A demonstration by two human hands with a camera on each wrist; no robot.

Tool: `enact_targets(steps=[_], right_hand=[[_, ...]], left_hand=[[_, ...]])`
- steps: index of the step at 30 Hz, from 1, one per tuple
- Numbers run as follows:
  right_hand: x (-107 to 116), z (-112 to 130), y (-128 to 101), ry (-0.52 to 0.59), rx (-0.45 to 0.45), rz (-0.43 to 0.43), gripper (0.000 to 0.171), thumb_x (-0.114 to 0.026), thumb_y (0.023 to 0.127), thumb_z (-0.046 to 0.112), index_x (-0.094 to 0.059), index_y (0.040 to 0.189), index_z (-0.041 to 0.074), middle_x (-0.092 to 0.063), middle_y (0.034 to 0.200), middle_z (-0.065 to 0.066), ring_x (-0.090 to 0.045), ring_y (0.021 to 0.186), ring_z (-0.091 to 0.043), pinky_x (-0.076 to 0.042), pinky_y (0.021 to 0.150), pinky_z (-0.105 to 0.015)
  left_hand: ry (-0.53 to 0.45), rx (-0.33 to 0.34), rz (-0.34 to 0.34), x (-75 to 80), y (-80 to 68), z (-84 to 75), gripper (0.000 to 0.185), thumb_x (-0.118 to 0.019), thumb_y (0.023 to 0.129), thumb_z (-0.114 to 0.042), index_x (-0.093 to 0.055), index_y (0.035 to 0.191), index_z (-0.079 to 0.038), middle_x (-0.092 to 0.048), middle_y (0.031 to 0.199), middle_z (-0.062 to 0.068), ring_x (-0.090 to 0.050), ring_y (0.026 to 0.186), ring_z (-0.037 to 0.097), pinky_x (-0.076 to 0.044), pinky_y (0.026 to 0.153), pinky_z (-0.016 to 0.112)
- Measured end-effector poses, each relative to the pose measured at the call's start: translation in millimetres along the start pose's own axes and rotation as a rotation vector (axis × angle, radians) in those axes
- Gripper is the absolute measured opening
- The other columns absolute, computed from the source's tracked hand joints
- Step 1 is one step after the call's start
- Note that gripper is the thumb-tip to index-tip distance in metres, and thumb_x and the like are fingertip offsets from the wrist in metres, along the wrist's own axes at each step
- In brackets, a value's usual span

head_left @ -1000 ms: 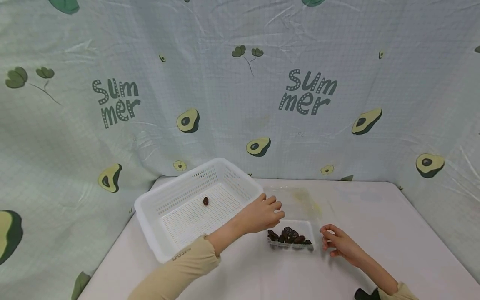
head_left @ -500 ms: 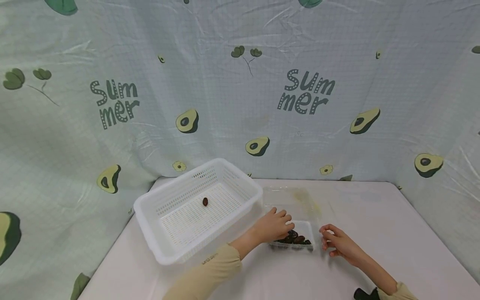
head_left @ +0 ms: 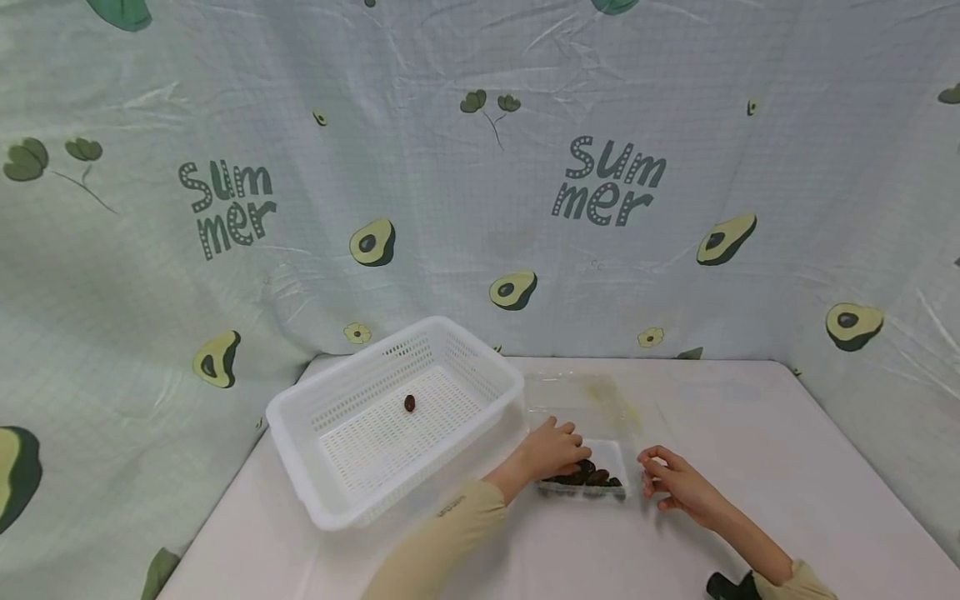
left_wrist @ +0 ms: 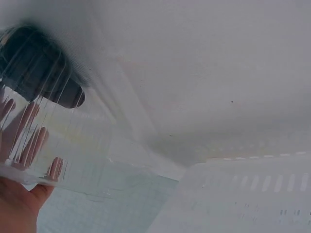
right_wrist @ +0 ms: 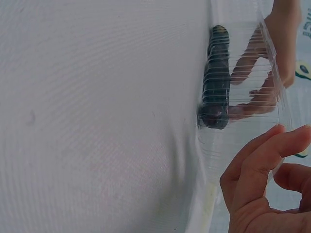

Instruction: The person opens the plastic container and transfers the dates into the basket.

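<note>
**Left hand in the clear box of dark fruit, right hand at its side**

Nearest on the white tabletop, the right hand rests beside the clear plastic box, its grip loosely curled, fingertips at the box's right wall, holding nothing. The left hand reaches into the box among the dark fruits; whether its grip holds one cannot be told. Farther left, the white perforated basket holds a single dark fruit. Only the wrist views show fingers through the ribbed clear wall. An avocado-print cloth hangs behind.
</note>
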State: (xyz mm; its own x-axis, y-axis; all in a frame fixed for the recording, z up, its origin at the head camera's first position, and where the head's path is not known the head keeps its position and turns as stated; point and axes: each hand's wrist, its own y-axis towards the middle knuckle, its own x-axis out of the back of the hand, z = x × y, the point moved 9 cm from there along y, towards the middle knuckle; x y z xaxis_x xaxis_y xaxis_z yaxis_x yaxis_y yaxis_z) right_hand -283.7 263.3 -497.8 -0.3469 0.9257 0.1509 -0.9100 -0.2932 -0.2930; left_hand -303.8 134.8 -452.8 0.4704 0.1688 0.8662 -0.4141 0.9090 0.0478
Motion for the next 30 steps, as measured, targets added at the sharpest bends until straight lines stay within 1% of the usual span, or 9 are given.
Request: enact_targets(steps=[5,11,13,17,21,26,30], right_hand=[[0.0,2.6,1.1,-0.002,-0.007,-0.001,0.04,-0.04,0.093,0.038,-0.035,0.11,0.002,-0.048,0.073,0.004,-0.052,0.065,-0.008,-0.043,0.052,-0.022],[0.3,3.2,1.9,0.002,-0.008,0.006,0.038,-0.04,0.093,0.038,-0.037,0.108,0.003,-0.047,0.074,0.004,-0.054,0.066,-0.008,-0.043,0.053,-0.022],[0.9,2.3,2.1,0.005,-0.015,0.005,0.039,-0.041,0.093,0.039,-0.037,0.109,0.004,-0.048,0.074,0.004,-0.054,0.066,-0.008,-0.043,0.053,-0.022],[1.3,2.8,2.0,0.008,-0.013,0.014,0.038,-0.04,0.093,0.038,-0.037,0.109,0.004,-0.048,0.074,0.005,-0.054,0.066,-0.008,-0.043,0.052,-0.021],[1.4,4.1,1.8,0.009,-0.008,0.024,0.037,-0.039,0.093,0.038,-0.038,0.109,0.005,-0.047,0.075,0.005,-0.054,0.066,-0.007,-0.043,0.053,-0.021],[2.8,3.8,2.0,0.004,-0.017,0.019,0.038,-0.039,0.093,0.038,-0.037,0.11,0.003,-0.047,0.075,0.005,-0.054,0.066,-0.007,-0.043,0.053,-0.021],[4.4,3.6,2.2,0.002,-0.016,0.018,0.04,-0.039,0.094,0.038,-0.036,0.11,0.002,-0.047,0.075,0.005,-0.054,0.066,-0.007,-0.043,0.053,-0.021]], left_hand=[[0.029,-0.012,0.027,-2.0,4.3,-3.2,0.021,-0.047,0.09,-0.039,-0.056,0.109,-0.035,-0.059,0.101,-0.017,-0.052,0.094,0.005,-0.044,0.085,0.028],[0.041,-0.024,0.021,1.3,6.7,-6.9,0.021,-0.049,0.09,-0.033,-0.056,0.109,-0.037,-0.059,0.1,-0.017,-0.052,0.091,0.004,-0.045,0.082,0.027],[0.051,-0.026,0.02,1.9,8.2,-8.0,0.022,-0.048,0.091,-0.032,-0.055,0.11,-0.038,-0.059,0.1,-0.018,-0.053,0.091,0.004,-0.045,0.082,0.027],[0.062,-0.034,0.026,0.1,12.4,-10.6,0.021,-0.047,0.091,-0.034,-0.055,0.11,-0.039,-0.058,0.1,-0.018,-0.053,0.091,0.004,-0.045,0.082,0.026],[0.088,-0.041,0.052,-3.6,16.0,-13.1,0.02,-0.047,0.09,-0.038,-0.055,0.108,-0.037,-0.056,0.103,-0.015,-0.051,0.094,0.004,-0.044,0.083,0.025],[0.141,-0.03,0.065,-5.4,19.5,-13.2,0.019,-0.046,0.09,-0.04,-0.055,0.106,-0.035,-0.052,0.108,-0.013,-0.05,0.099,0.004,-0.044,0.084,0.024],[0.147,-0.018,0.061,-6.4,19.9,-12.8,0.019,-0.044,0.092,-0.036,-0.054,0.108,-0.035,-0.052,0.112,-0.011,-0.051,0.102,0.006,-0.044,0.088,0.025]])
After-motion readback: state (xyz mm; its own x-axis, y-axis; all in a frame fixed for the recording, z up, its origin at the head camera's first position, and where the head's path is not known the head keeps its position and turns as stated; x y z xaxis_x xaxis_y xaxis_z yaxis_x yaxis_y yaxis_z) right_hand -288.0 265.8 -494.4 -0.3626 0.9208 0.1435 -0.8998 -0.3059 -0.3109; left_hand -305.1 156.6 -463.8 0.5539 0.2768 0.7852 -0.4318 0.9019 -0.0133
